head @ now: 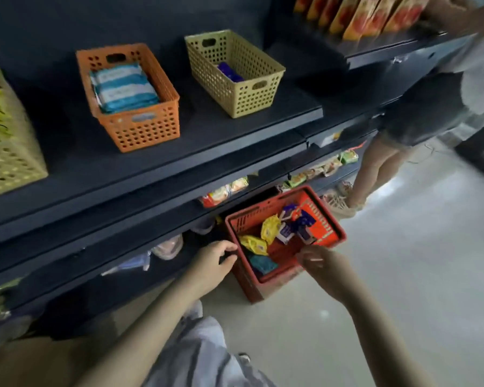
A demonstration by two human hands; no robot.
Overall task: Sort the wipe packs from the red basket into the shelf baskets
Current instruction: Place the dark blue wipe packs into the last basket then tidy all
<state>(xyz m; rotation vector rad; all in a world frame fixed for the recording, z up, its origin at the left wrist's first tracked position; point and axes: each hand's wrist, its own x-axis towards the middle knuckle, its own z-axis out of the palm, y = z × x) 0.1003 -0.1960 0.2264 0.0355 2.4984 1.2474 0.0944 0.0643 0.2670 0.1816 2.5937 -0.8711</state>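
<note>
Both hands reached down toward the red basket [284, 247], which sat on the floor [403, 275] against the foot of the dark shelf [207, 141]. The left hand [214, 261] hovered at the basket's near left rim, fingers loosely curled and holding nothing. The right hand [317, 259] hung over the near right rim, fingers half spread, empty too. Just beyond the fingertips, inside the basket, lay yellow wipe packs [260, 238], a teal pack [263, 263] and purple-and-white packs [294, 224]. Well above the hands, on the shelf, an orange basket [140, 129] held blue-and-white striped packs [123, 88], and to its right a beige basket [249, 96] held one purple pack [229, 72]
</note>
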